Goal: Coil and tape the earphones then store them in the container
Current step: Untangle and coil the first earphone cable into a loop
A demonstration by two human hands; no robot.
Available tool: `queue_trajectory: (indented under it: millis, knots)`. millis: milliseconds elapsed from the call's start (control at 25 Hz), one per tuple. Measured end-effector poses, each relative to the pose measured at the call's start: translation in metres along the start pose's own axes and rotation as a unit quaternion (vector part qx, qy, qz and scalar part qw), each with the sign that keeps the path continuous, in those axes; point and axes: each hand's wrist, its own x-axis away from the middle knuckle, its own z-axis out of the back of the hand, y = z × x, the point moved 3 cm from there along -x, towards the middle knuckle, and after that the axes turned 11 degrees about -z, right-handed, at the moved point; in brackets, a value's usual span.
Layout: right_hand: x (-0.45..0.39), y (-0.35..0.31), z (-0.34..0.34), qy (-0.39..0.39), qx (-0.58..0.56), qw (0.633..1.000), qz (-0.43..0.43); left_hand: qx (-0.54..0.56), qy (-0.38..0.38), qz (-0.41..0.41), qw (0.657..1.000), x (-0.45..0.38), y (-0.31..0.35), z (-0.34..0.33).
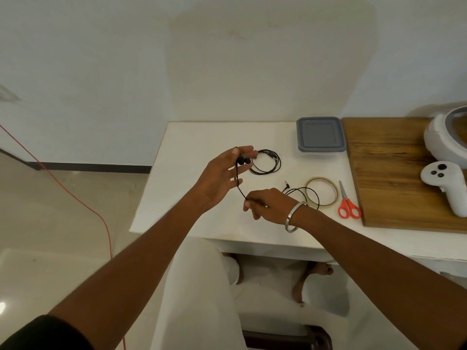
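Right hand (267, 205) pinching earphone cord (240, 190), left hand (222, 178) with earbuds (243, 160) between loosely spread fingers.

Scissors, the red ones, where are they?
In the head view, the red scissors lie on the white table, right of the tape roll, beside the wooden board.

The white headset (447, 135) at the wooden board's (389, 173) far right corner was cut off by the picture's edge; the right hand (267, 205) hid part of the earphone cord (300, 192).
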Motion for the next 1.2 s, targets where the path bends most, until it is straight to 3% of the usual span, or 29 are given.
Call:
queue_trajectory:
  millis: [160,440,880,1080,1200]
  knots:
    - [0.004,-0.007,0.01,0.032,-0.024,0.999,0.018,-0.178,-0.012,-0.029,0.984,0.003,-0.008,0.007]
    - [0.002,-0.004,0.029,0.088,-0.062,0.994,0.035,-0.405,-0.081,-0.042,0.91,0.007,-0.035,0.024]
    - [0.004,0.004,0.033,0.131,-0.049,0.99,0.036,-0.347,-0.188,0.018,0.919,0.017,-0.036,0.01]
    - [0.005,0.008,0.038,0.15,-0.061,0.986,0.03,-0.194,-0.204,0.099,0.954,0.022,-0.025,0.005]
    - [0.004,0.01,0.037,0.14,-0.071,0.987,0.021,-0.081,-0.199,0.103,0.971,0.022,-0.02,0.001]
